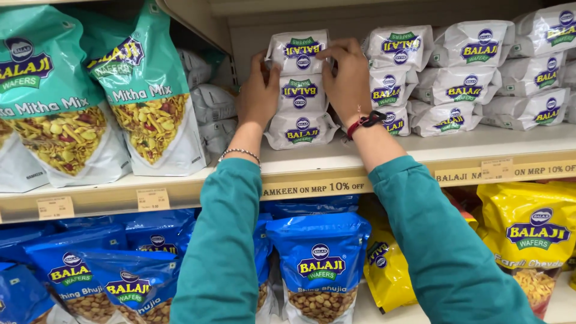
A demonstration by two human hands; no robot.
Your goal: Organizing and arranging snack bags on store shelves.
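We see both our hands raised to the upper shelf (pixel 336 161), pressed against either side of a short stack of white snack packets (pixel 300 90) with green and blue badges. Our left hand (pixel 259 93) lies flat along the stack's left edge, fingers together and pointing up, the thumb resting on the front of the packets. Our right hand (pixel 347 75) covers the right edge, its fingers curled over the corner of the top packet (pixel 298 51), which sits a little tilted on the two below it. Neither hand pinches anything; both are open palms squeezing the stack between them. The stack stands on the shelf board, just beside more stacks of the same white packets (pixel 468 72) running off to the right, and near large green pouches of mixed snack (pixel 144 90) standing upright to the left. We wear teal sleeves (pixel 228 240), a beaded bracelet (pixel 240 153) on the left wrist and a red and black band (pixel 365 122) on the right. On the lower shelf stand blue pouches (pixel 321 270) under our arms and yellow pouches (pixel 531 234) to the right. Small paper price tags (pixel 153 198) are stuck to the shelf's front edge.
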